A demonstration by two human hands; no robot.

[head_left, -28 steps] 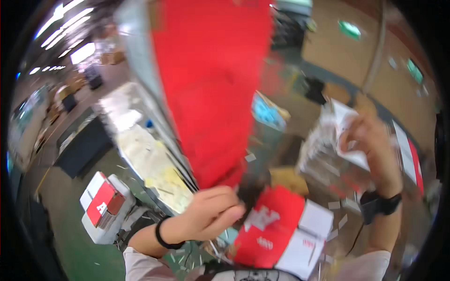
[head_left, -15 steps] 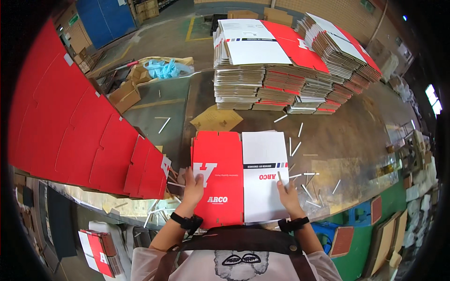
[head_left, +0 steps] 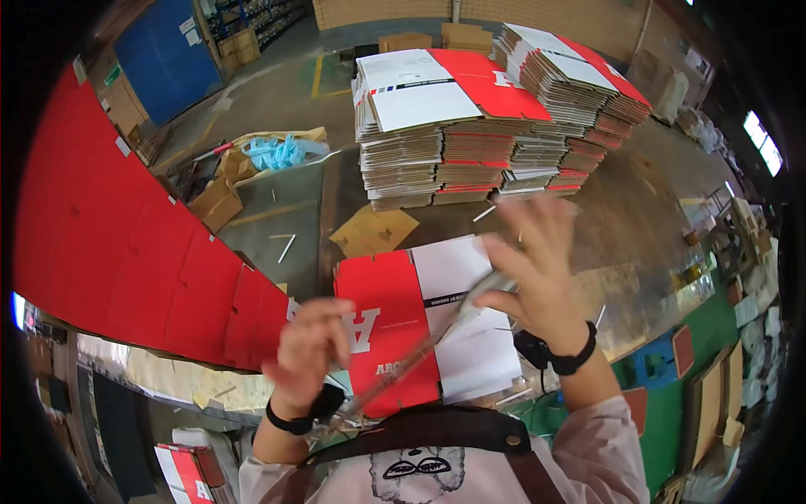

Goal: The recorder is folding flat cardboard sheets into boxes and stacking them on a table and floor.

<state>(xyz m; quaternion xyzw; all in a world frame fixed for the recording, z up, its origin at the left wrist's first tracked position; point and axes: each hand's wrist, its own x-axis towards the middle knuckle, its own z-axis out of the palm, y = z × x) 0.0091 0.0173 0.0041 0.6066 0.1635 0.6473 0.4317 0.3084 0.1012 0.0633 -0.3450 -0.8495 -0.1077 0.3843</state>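
A flattened carton (head_left: 389, 286), red on its left part and white on its right, lies on the bench in front of me. Above its left edge is my left hand (head_left: 306, 349), blurred by motion, its fingers loosely bent and apart with nothing visible in them. My right hand (head_left: 537, 273) is raised over the white part, fingertips smeared. Between its thumb and forefinger sits the upper end of a long, thin greyish strip (head_left: 428, 344), which slants down to the left across the carton toward my left wrist. Blur hides the strip's exact kind.
Tall stacks of flattened cartons (head_left: 478, 139) stand at the back of the bench. A big red carton stack (head_left: 151, 244) rises at left. A brown cardboard piece (head_left: 374, 231) lies behind my carton. Blue plastic (head_left: 281, 153) sits far left; a blue stool (head_left: 651, 361) stands lower right.
Both hands have lifted off the carton, the right one moving up and farther away. The greyish strip now shows across the carton, held by my right hand. The carton appears slightly turned.
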